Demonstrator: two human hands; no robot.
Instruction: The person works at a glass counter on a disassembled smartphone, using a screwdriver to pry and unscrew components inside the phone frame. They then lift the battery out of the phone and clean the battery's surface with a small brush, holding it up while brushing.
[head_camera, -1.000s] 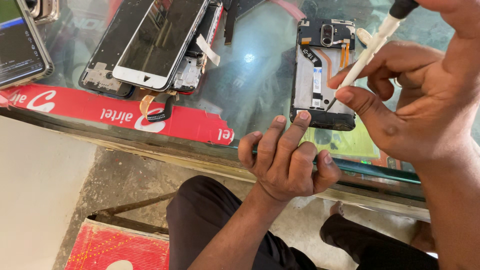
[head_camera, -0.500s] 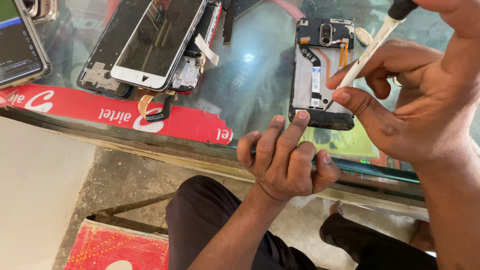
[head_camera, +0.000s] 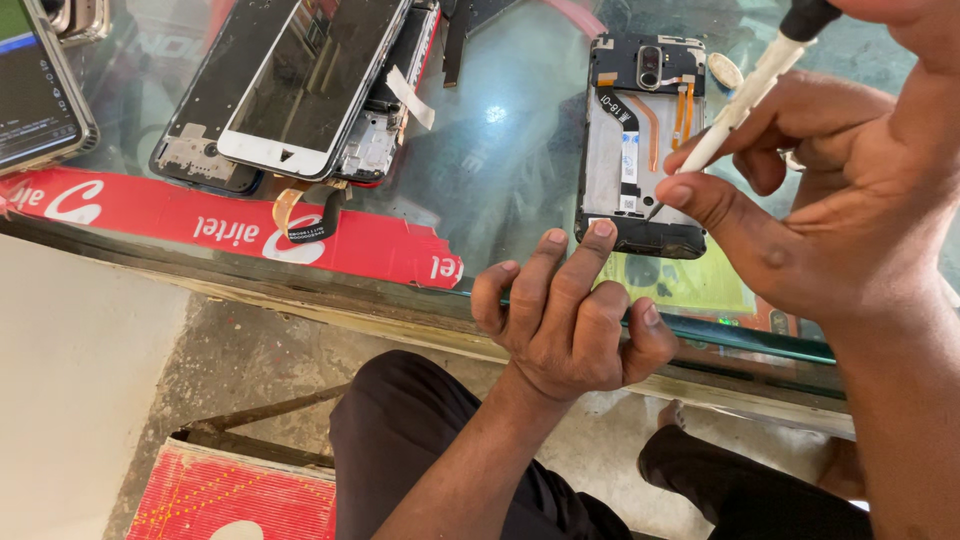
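Opened phone (head_camera: 640, 140) lies face down near the counter's (head_camera: 500, 150) front edge, back cover off: black frame, grey shield plate, orange flex cables, camera module at the top. Light, stiff, but the exposed flex is fragile; hold by the frame edges only. Left hand (head_camera: 570, 320) steadies its near-left corner with a fingertip, grip loose, holding nothing. Right hand (head_camera: 840, 200) pinches a white-shafted screwdriver (head_camera: 745, 95), tip at the lower plate. Stacked phone screens (head_camera: 290, 90) sit at the far left.
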